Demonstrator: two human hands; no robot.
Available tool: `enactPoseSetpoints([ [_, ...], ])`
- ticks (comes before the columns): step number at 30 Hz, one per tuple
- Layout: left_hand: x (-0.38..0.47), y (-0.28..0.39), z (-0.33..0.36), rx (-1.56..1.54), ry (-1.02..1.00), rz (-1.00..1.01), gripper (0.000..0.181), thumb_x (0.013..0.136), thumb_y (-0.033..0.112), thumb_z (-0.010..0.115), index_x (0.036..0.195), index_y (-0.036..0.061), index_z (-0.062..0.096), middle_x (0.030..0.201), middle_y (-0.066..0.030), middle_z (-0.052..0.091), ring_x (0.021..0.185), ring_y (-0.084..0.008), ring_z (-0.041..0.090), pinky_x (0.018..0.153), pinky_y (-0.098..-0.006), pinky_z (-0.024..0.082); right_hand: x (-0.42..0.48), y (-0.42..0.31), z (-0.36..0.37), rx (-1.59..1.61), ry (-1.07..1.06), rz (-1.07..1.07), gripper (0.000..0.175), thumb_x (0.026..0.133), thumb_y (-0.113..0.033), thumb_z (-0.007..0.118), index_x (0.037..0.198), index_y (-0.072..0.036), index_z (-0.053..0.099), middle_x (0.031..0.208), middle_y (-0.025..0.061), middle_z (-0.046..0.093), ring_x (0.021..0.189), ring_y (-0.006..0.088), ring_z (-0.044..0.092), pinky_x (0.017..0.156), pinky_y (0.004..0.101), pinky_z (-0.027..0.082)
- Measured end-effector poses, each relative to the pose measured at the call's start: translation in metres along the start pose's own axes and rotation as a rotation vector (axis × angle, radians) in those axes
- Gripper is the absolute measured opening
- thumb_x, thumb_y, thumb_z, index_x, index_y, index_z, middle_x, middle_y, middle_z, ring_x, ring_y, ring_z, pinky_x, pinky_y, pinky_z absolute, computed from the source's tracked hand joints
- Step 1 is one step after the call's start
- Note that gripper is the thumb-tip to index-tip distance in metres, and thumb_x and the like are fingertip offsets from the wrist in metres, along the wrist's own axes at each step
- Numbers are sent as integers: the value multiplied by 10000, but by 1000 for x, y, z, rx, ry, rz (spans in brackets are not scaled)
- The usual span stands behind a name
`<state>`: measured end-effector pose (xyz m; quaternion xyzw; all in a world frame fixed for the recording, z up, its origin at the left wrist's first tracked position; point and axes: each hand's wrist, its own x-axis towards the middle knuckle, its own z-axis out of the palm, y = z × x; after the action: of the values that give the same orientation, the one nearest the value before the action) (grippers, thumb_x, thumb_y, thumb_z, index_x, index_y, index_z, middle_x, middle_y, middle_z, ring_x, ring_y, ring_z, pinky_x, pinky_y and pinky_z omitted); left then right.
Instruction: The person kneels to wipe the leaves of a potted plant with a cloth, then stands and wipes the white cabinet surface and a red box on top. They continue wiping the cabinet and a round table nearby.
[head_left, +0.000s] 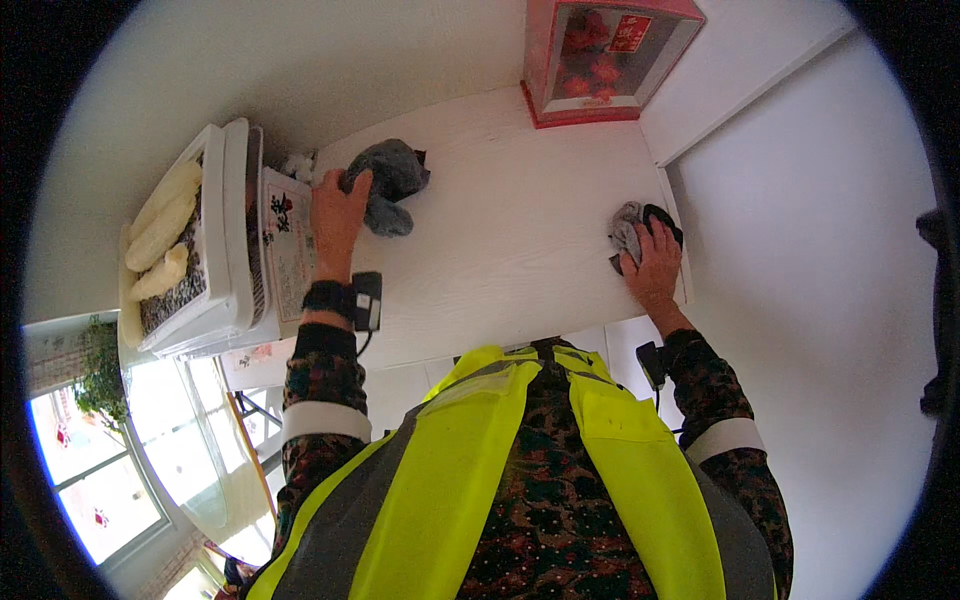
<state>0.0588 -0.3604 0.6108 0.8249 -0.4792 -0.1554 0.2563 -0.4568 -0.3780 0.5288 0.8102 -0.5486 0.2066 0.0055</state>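
Note:
On a white wood-grain surface (480, 247), my left hand (339, 217) touches the left side of a bundled dark grey cloth item (390, 171), thumb and forefinger spread against it. A smaller grey lobe of cloth lies just below the bundle. Over at the right edge of the surface, my right hand (654, 251) rests on a crumpled light grey and black cloth (626, 227), its fingers over the black part. Whether the fingers of either hand grip the cloth cannot be told.
At the left stand stacked white boxes (289, 247) and a white container (232, 285) with pale fuzzy items on top. A red display box (532, 75) with red flowers inside stands at the back. White walls border the back and right. A window and a green plant (101, 375) show at lower left.

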Motion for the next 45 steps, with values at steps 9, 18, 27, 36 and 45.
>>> enactPoseSetpoints([
  [9, 46, -13, 64, 329, -238, -190, 1089, 673, 784, 579, 1471, 122, 244, 1504, -198, 229, 1402, -390, 143, 1039, -677, 170, 2, 0, -1, -14, 5, 2, 573, 728, -306, 684, 1231, -69, 546, 1367, 179, 443, 1212, 419, 410, 1000, 559, 311],
  [18, -65, -35, 60, -15, 209, 312, 550, 717, 58, 707, 1230, 47, 509, 1272, -176, 520, 1204, -356, 479, 1004, -409, 402, 2, -2, 4, -25, -16, -5, 582, 722, -304, 678, 1239, -76, 539, 1370, 176, 446, 1216, 410, 411, 989, 547, 319],
  [27, -205, -115, 10, 162, 211, 392, 593, 594, -60, 625, 1171, 32, 528, 1328, -168, 477, 1176, -398, 477, 995, -457, 399, 36, -47, 39, -126, -25, 220, 624, 750, -306, 652, 1296, -52, 489, 1386, 200, 422, 1251, 424, 377, 998, 568, 298],
  [36, -205, -127, 37, 180, 331, 229, 584, 674, 176, 570, 1225, 8, 477, 1327, -208, 457, 1193, -442, 430, 1024, -522, 330, 138, -161, 98, 128, -171, -218, 603, 839, -351, 597, 1355, -79, 441, 1454, 181, 346, 1330, 388, 296, 1079, 565, 209],
  [45, -206, -130, 35, 238, 291, 265, 592, 724, 208, 535, 1269, -3, 439, 1344, -222, 436, 1212, -433, 417, 1035, -529, 305, 154, -237, 119, 254, -238, -456, 729, 687, -379, 728, 1292, -53, 483, 1367, 199, 426, 1265, 388, 366, 1039, 565, 270],
])
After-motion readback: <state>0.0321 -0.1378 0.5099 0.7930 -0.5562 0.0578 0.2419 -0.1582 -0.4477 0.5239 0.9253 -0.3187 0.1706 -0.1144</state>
